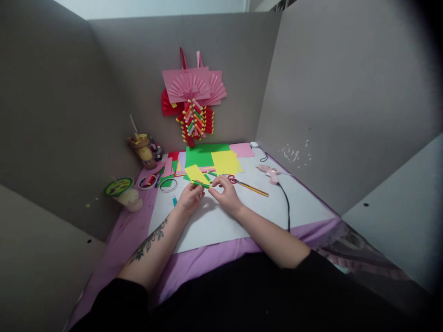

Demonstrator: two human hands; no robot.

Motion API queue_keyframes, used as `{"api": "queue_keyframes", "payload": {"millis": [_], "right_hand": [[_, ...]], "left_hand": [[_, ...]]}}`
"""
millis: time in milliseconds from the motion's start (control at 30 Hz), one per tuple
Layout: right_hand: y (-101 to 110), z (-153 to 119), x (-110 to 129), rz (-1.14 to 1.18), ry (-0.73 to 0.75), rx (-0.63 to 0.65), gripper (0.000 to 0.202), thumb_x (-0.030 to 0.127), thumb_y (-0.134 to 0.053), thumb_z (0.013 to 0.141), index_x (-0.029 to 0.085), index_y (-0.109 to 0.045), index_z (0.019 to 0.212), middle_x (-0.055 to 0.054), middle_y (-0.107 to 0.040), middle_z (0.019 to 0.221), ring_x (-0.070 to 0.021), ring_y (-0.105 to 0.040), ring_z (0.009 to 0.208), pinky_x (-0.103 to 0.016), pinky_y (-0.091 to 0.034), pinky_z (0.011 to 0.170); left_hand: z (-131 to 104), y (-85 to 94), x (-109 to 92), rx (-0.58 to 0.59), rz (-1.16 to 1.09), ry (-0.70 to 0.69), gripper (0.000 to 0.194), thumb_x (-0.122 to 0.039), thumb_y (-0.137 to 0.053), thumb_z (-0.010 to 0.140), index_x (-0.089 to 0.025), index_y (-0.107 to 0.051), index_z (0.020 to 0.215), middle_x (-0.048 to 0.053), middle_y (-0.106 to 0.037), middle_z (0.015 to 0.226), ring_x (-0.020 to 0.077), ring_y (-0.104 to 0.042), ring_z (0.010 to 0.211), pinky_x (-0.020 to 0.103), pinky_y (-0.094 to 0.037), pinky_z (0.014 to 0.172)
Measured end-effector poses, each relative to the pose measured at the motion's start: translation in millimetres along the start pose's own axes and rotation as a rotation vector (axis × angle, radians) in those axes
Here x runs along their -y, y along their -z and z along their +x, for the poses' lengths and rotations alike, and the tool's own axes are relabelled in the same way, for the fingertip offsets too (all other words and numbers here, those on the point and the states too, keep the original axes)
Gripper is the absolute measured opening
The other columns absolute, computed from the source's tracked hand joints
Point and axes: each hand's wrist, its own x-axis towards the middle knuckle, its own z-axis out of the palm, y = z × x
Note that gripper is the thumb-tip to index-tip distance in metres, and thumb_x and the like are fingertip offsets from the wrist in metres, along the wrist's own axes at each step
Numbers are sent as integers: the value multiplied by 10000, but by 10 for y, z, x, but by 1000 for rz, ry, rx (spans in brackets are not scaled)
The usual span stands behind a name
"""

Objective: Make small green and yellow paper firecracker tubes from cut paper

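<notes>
Purple cloth shows at the left edge of the table, mostly covered by a white sheet. A green-lidded cup leans there; behind it, a tall cup partly blocks some dark bottles (too small to make out). Next come two tape rolls and a teal piece, cut off by the left forearm. The left hand grasps a green tube above the sheet, its fingers covering part of it. Beyond, yellow paper and more tubes overlap, under hanging ornaments. The right hand is bent at the tube's right end; whether it grips, I cannot tell. Past it lie scissors, their blades hard to separate from a yellow stick, then a glue gun, whose cord leaves view at the near edge.
</notes>
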Motion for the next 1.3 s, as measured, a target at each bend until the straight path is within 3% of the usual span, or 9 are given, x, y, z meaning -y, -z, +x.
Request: {"api": "queue_keyframes", "payload": {"millis": [133, 467, 867, 1300], "right_hand": [[-17, -4, 5, 34, -68, 43, 224, 290, -666, 735, 210, -590, 930, -34, -613, 913, -184, -569, 848, -308, -449, 717], [-14, 14, -49, 75, -85, 20, 125, 308, -628, 762, 196, -622, 815, -30, -612, 820, -168, -573, 765, -279, -449, 640], [-22, 0, -21, 163, -228, 74, 172, 348, -643, 721, 187, -601, 763, -12, -600, 783, -141, -543, 694, -268, -440, 622], [-16, -5, -45, 200, -271, 76, 192, 364, -652, 704, 188, -596, 756, -13, -598, 769, -145, -533, 682, -278, -420, 616]], "left_hand": [[6, 1, 10, -13, -2, -9, 405, -261, -901, 531, -168, -593, 777, -57, -559, 595, 68, -511, 578, 208, -405, 601], [-4, 8, 4, 0, 51, -44, 411, -254, -891, 534, -174, -604, 817, -37, -591, 666, 71, -534, 589, 199, -385, 558], [-1, 12, -38, -25, 32, -67, 408, -233, -895, 509, -175, -610, 795, -40, -589, 720, 68, -535, 638, 200, -396, 592], [-1, 28, -49, -63, -21, -64, 406, -211, -896, 489, -192, -623, 790, -39, -627, 779, 79, -567, 690, 217, -432, 659]]}}
